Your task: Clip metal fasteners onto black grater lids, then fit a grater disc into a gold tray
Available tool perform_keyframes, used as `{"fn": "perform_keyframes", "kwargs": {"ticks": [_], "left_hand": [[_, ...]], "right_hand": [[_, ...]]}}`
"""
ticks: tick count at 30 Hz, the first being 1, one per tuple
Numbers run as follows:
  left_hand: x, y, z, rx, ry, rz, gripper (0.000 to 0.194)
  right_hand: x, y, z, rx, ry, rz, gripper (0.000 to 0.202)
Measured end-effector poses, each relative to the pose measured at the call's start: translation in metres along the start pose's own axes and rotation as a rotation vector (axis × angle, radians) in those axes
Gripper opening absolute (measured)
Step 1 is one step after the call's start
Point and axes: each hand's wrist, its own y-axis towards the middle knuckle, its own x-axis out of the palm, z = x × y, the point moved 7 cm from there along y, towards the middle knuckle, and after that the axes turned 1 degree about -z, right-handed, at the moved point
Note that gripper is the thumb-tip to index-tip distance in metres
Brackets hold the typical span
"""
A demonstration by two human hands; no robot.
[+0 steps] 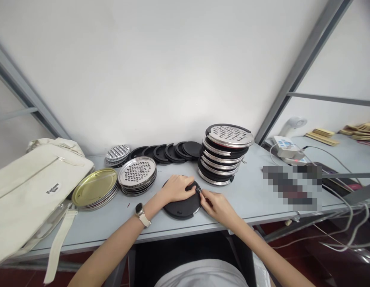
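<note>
A black plastic disc [180, 205] lies nearly flat on the table near its front edge, with a notch at its lower right rim. My left hand [180, 188], a watch on its wrist, rests across the disc's upper part, fingers curled over the far rim and thumb pressing near the right edge. My right hand [217, 205] is closed in a pinch at that same right edge. Something small and shiny shows between the two hands, but what my right fingers hold is hidden. Behind my right hand stands a tall stack of perforated metal grater discs [229, 134] with black rims.
Left of my hands are a pile of grater plates [138, 172] and gold-coloured round plates [95, 187]. Several black discs [175, 152] overlap along the wall. A cream bag [38, 191] covers the left end. White boxes [288, 146] and cables lie at the right.
</note>
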Motion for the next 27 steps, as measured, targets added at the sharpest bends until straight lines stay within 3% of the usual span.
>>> {"fn": "perform_keyframes", "kwargs": {"ticks": [3, 7, 13, 17, 21, 27], "left_hand": [[-0.001, 0.002, -0.008, -0.042, 0.039, 0.021, 0.016], [0.000, 0.001, -0.011, -0.023, 0.052, 0.019, 0.016], [0.002, -0.003, 0.005, 0.142, -0.023, -0.021, 0.017], [0.002, -0.004, 0.010, 0.181, -0.038, -0.022, 0.015], [0.001, -0.004, 0.010, 0.182, -0.039, -0.013, 0.015], [0.002, -0.004, 0.010, 0.177, -0.029, -0.018, 0.016]], "right_hand": [[0.000, -0.001, -0.004, -0.043, -0.049, 0.020, 0.025], [-0.003, -0.001, 0.005, 0.076, 0.031, 0.049, 0.026], [-0.002, 0.001, 0.012, 0.161, 0.074, 0.021, 0.023], [0.000, 0.000, 0.013, 0.188, 0.127, -0.002, 0.016], [-0.001, 0.001, 0.013, 0.189, 0.208, 0.004, 0.007], [-0.006, 0.002, 0.010, 0.097, 0.249, 0.087, 0.008]]}}
